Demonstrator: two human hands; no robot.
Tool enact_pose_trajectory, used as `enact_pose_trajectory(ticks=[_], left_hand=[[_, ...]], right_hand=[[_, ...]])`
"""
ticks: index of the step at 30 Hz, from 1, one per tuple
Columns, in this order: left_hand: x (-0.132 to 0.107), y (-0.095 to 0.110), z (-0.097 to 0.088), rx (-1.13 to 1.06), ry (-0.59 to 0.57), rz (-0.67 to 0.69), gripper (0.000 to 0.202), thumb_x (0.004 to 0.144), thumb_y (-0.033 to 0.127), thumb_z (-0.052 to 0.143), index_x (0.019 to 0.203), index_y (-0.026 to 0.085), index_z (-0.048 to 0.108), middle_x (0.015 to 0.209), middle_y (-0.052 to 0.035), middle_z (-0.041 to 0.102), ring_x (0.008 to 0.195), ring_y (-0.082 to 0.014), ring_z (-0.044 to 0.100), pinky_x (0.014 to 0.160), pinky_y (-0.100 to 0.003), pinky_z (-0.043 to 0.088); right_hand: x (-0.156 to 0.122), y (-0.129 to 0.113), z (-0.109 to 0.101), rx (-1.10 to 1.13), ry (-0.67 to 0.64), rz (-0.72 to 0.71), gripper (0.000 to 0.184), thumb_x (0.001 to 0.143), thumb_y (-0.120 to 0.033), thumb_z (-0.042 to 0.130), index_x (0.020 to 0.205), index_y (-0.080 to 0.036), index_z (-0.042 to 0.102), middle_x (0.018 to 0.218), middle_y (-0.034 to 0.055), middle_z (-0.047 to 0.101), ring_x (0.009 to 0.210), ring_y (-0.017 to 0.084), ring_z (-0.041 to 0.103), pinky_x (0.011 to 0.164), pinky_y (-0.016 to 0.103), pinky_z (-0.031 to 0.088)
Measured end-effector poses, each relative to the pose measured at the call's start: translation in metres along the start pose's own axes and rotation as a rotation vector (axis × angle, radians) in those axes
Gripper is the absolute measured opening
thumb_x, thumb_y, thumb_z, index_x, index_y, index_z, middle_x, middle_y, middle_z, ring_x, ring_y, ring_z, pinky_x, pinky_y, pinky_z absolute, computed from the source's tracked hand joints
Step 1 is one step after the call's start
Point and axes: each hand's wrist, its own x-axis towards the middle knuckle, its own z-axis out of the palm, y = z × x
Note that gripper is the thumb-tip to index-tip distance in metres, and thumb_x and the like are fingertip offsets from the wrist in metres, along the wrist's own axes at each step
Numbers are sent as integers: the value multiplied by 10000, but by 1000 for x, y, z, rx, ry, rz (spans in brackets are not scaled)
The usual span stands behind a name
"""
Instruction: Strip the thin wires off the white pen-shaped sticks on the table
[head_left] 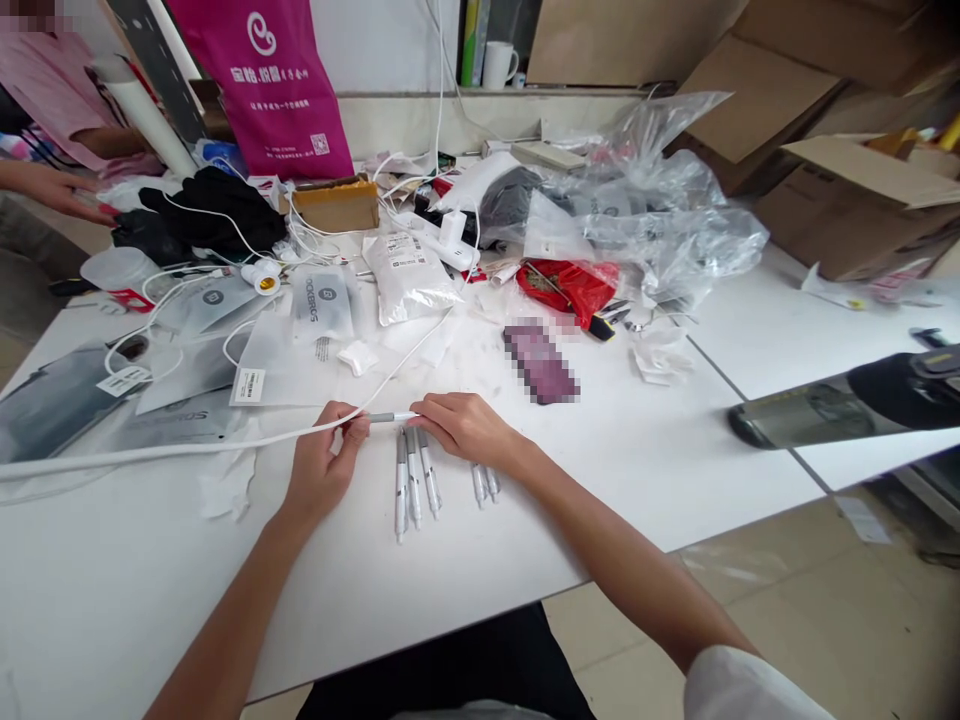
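Both my hands grip one white and grey pen (388,417), held sideways just above the white table. My left hand (324,462) pinches its left end between thumb and fingers. The fingers of my right hand (463,425) close round the other end and partly cover it. Below the held pen, several white pens with grey grips (412,480) lie side by side, pointing toward me. Under my right wrist lie more white pens (484,484), their upper parts hidden by the hand. A thick white cable (247,446) runs across close to my left hand.
A phone (541,362) lies beyond my right hand. Printed plastic pouches (324,305), cables and a red bag (570,290) crowd the back of the table (480,560). A bottle (832,400) lies at right, near cardboard boxes (855,220). Another person's hand (64,192) reaches in far left.
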Motion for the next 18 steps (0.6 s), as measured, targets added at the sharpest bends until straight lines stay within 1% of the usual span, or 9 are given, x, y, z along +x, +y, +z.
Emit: enact_pose_trajectory(ticks=[2,4,7,9,11,13,15,16,18], left_hand=[[-1,-1,-3,146,-9,88,270,1073,405,531,966,200,671,857,-28,662,757,-164,587,700,-286,453],[-3,0,-4,193,-13,130,307,1085,391,493,897,200,641,812,-16,628,726,-155,556,690,-286,430],[-6,1,-3,151,15,32,460,1113,435,433,712,213,478,641,22,450,596,-138,411,601,-294,359],[-6,0,-2,89,-6,-21,518,1124,465,408,669,219,423,600,29,415,566,-136,395,583,-296,353],[-5,1,-1,78,-24,-2,501,1116,475,439,695,214,516,654,11,542,610,-144,491,614,-292,404],[-3,2,0,94,7,77,340,1067,475,560,890,212,683,922,-39,728,791,-174,640,698,-295,485],[-2,4,1,108,20,161,253,1028,443,642,1092,221,746,1145,-75,767,965,-204,701,799,-309,542],[-1,5,1,120,27,188,257,1025,425,649,1142,224,760,1146,-76,775,972,-205,708,817,-311,552],[-1,5,1,152,48,182,267,1044,412,624,1127,224,794,996,-50,788,858,-185,698,772,-294,546]], right_hand=[[0,-1,1,-11,10,-6,360,1179,-392,371,1104,-176,649,843,31,684,672,129,546,634,295,357],[1,-3,2,-29,21,-22,342,1178,-386,385,1103,-177,646,830,24,677,670,127,544,631,295,355],[3,-6,1,-65,40,-61,315,1174,-371,410,1079,-177,639,800,14,662,676,128,549,639,290,370],[4,-6,0,-90,58,-90,302,1170,-361,424,1069,-173,638,798,14,661,690,131,560,654,289,388],[4,-4,-1,-111,65,-101,296,1168,-356,429,1075,-170,640,812,21,666,707,135,573,670,292,402],[4,-2,-1,-125,60,-95,301,1169,-356,422,1086,-170,643,829,29,670,716,139,581,677,296,407],[3,1,-1,-133,48,-81,307,1171,-358,411,1100,-170,644,843,34,673,720,141,585,679,300,409],[3,1,0,-137,44,-78,309,1171,-358,408,1105,-170,645,845,34,672,721,141,587,679,301,409],[3,2,0,-145,37,-78,310,1173,-357,404,1113,-172,646,843,31,670,727,142,592,679,304,411]])
